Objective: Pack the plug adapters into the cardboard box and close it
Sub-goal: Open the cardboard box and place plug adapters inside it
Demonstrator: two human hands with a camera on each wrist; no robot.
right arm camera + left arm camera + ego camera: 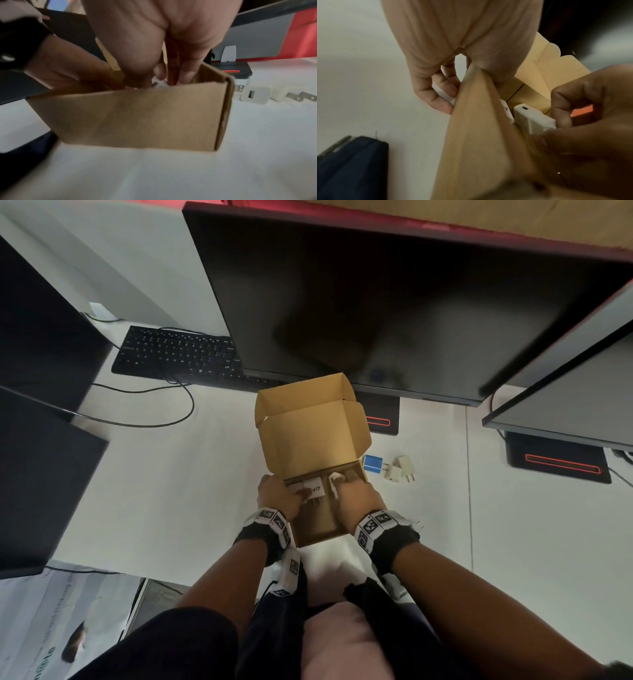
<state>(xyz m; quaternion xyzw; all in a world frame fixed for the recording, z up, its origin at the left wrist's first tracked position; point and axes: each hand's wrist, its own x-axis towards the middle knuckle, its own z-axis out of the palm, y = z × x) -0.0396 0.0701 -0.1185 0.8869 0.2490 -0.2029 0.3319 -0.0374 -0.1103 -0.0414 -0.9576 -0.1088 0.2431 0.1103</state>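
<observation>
White desk (171,491); both hands inside cardboard box (313,436)

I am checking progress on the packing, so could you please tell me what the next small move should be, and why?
Probably the right hand should let go of the white adapter it is lowering into the open cardboard box and reach for the blue adapter lying just right of the box. That one and two white adapters are still on the table, while the left hand is settling an adapter inside.
</observation>
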